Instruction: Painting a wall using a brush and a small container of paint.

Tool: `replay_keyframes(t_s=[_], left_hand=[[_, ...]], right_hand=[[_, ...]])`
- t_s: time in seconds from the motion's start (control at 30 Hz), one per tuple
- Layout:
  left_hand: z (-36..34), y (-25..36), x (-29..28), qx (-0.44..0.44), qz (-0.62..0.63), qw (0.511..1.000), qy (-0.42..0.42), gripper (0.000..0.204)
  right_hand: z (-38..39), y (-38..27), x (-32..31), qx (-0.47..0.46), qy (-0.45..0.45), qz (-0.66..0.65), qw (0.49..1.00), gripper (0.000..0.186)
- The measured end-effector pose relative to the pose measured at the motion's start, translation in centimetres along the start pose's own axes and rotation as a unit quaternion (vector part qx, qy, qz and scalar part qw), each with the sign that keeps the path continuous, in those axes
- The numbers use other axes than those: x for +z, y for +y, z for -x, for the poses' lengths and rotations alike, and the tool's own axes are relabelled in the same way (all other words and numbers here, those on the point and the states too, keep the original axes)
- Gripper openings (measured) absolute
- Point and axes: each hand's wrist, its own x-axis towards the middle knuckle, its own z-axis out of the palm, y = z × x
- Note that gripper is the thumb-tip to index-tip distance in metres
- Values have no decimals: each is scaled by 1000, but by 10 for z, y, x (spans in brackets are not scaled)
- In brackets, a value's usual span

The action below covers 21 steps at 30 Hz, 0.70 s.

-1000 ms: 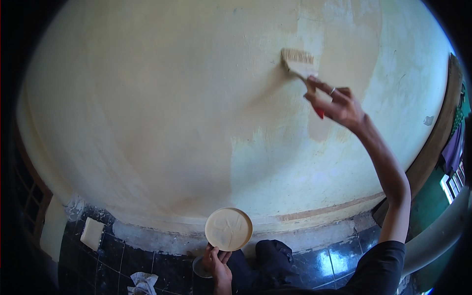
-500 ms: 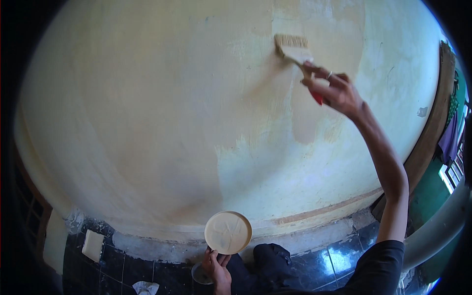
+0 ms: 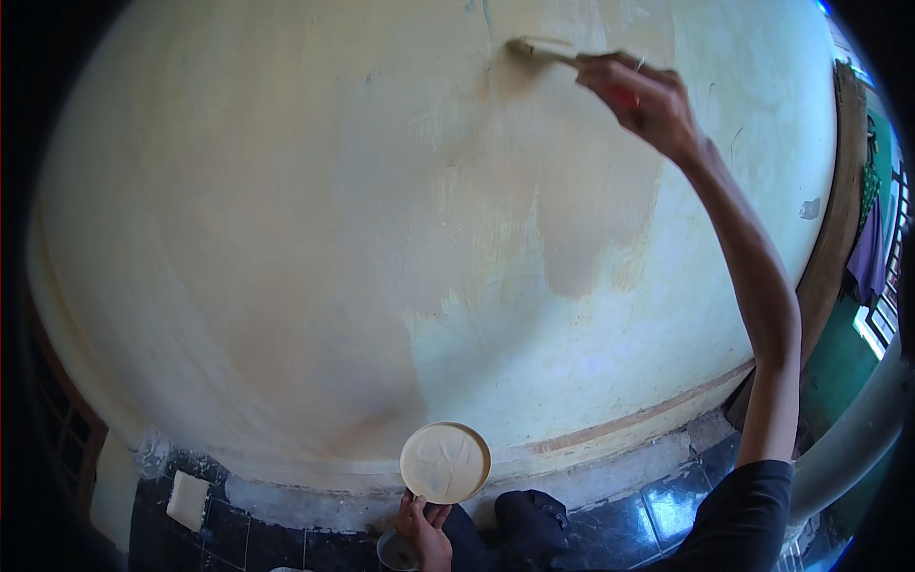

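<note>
My right hand (image 3: 643, 105) is closed around the handle of a flat paintbrush (image 3: 548, 50), a bit of red showing at the grip. Its bristles meet the upper part of the wall (image 3: 315, 238), which is coated in beige paint on the left and top, with a paler greenish surface lower right. Down at the bottom, my left hand (image 3: 425, 534) grips the edge of a round, shallow lid (image 3: 445, 463) holding beige paint marked by brush strokes. Just beside that hand, partly hidden, a round container (image 3: 396, 551) stands low near the floor.
Dark tiles (image 3: 224, 520) cover the floor, with a cream rectangular piece (image 3: 188, 500) lying at left. A wooden post (image 3: 827, 219) edges the wall at right, near hanging purple cloth (image 3: 867, 255). A thick pale pipe (image 3: 848, 439) curves at lower right.
My right hand has moved the brush up and slightly left, its bristles tilting from pointing upward to pointing left. The view has shifted a little. My left hand still holds the lid.
</note>
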Motion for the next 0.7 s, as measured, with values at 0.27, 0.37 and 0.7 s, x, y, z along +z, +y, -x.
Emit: replay_keyframes(t_s=[0.27,0.37,0.7], left_hand=[[-3,1,2,-4,-19,1000,-18,41],[-2,-4,10,13,-13,1000,-8,42],[-11,-6,-1,7,-1,1000,9,40]], right_hand=[[7,-24,-3,213,-182,-241,929,15],[-32,54,2,172,-37,-202,963,13],[-3,-64,22,10,-204,-150,967,15]])
